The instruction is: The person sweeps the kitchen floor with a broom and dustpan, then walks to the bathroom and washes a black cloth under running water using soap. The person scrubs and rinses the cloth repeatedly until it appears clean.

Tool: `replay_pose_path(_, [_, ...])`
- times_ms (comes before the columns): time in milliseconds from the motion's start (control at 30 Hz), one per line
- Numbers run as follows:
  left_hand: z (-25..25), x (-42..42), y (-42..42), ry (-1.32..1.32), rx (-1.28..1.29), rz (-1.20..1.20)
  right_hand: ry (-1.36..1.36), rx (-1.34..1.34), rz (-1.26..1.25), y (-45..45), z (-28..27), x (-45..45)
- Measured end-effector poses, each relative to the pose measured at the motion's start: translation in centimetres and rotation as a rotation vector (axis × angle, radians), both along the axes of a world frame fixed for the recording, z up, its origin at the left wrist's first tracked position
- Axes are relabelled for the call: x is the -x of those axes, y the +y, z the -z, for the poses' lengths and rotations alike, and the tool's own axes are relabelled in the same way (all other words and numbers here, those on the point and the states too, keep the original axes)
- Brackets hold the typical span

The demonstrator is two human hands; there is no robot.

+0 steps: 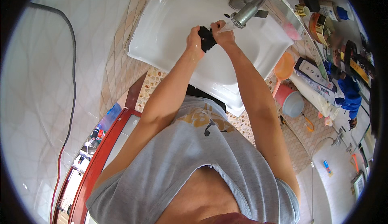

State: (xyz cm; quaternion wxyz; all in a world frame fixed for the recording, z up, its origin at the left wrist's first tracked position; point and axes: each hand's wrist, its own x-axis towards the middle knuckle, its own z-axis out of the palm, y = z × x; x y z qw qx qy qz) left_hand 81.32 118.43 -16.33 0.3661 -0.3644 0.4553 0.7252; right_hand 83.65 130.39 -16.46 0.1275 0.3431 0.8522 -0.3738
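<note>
Over a white washbasin, my two hands grip a bunched black cloth between them. My left hand is closed around its left side. On its right side, my right hand holds the cloth beneath the metal faucet. Water runs from the spout onto my right hand. The cloth is crumpled, so its exact kind cannot be told.
To the right are an orange dipper, a pink bucket and a shelf of bottles and jars. A dark cable runs down the tiled wall at left. A red door frame stands at lower left.
</note>
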Motion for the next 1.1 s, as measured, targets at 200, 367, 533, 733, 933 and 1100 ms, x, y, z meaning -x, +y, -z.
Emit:
replay_pose_path(200, [0.0, 1.1, -2.2, 0.384, 0.114, 0.265, 0.151, -0.051, -0.197, 1.1, 2.0, -3.6])
replay_pose_path(367, [0.5, 0.3, -4.0, 0.521, 0.371, 0.405, 0.365, 0.188, 0.005, -0.2, -1.3, -3.3])
replay_pose_path(533, [4.5, 1.0, -6.7, 0.314, 0.383, 0.301, 0.303, 0.472, 0.183, -1.1, -6.3, -2.2])
replay_pose_path(733, [5.8, 1.8, -8.5, 0.094, 0.005, -0.055, 0.284, 0.178, 0.001, -0.6, -4.6, -2.0])
replay_pose_path(933, [-2.9, 0.4, -4.8, 0.561, 0.09, 0.313, 0.283, 0.289, -0.01, -2.6, -4.9, -2.4])
replay_pose_path(1100, [-4.6, -0.7, -4.0, 0.533, 0.047, 0.384, 0.235, 0.744, 0.287, -1.8, -4.4, -3.3])
